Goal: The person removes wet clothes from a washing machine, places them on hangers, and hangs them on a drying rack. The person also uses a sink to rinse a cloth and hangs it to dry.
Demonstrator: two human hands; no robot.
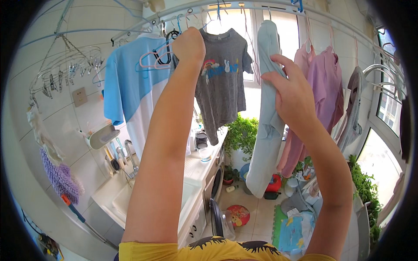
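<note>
My left hand (189,45) is raised to the hanging rail with its fingers curled. Its far side faces away from me, so what lies in its grasp is hidden. Just right of it hangs a grey T-shirt (223,65) with a rainbow and rabbit print; some grey cloth also shows left of my wrist. Pink plastic hangers (155,60) dangle close to that hand. My right hand (294,88) has thumb and fingers spread in front of a long pale-blue garment (269,107). Whether the fingertips touch its cloth is unclear.
A blue-and-white shirt (137,75) hangs left, pink tops (323,78) right, along the metal rail (202,4). Below stand a white sink counter (196,166) and a front-loading washing machine (214,182) with its door open. A clip drying rack (65,65) hangs at left.
</note>
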